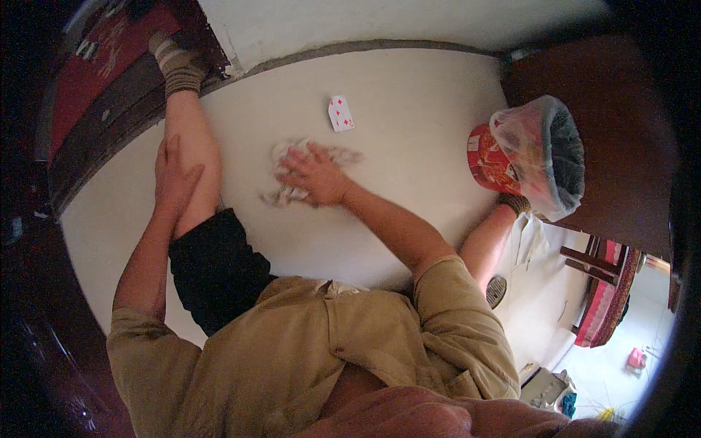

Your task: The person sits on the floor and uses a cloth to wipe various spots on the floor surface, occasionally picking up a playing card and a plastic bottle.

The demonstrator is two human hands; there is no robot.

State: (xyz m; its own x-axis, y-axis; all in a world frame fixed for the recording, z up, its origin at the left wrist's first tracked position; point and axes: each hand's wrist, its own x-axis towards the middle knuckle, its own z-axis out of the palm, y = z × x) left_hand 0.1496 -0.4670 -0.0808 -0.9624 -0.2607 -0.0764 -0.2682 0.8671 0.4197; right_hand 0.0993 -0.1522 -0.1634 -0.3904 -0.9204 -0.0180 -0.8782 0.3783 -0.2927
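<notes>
My right hand point(317, 178) presses palm down on a crumpled white and grey cloth point(290, 194) against the pale, smooth floor point(405, 164). Both hand and cloth are blurred by motion, and the cloth's edges stick out past the fingers and below the palm. Beyond them, a playing card point(341, 114) lies face up, showing red diamonds; one of its corners looks bent or cut. My left hand point(176, 175) rests on the lower part of my bare left leg point(191, 131), thumb apart from the fingers, with nothing held.
On the right, a red patterned bin point(487, 156) with a clear plastic liner point(520, 128) stands near my right foot, in front of dark brown furniture point(613, 148). A wall point(383, 19) bounds the far side. Dark wood with a red panel point(118, 71) is at upper left. A shoe point(496, 292) lies at right.
</notes>
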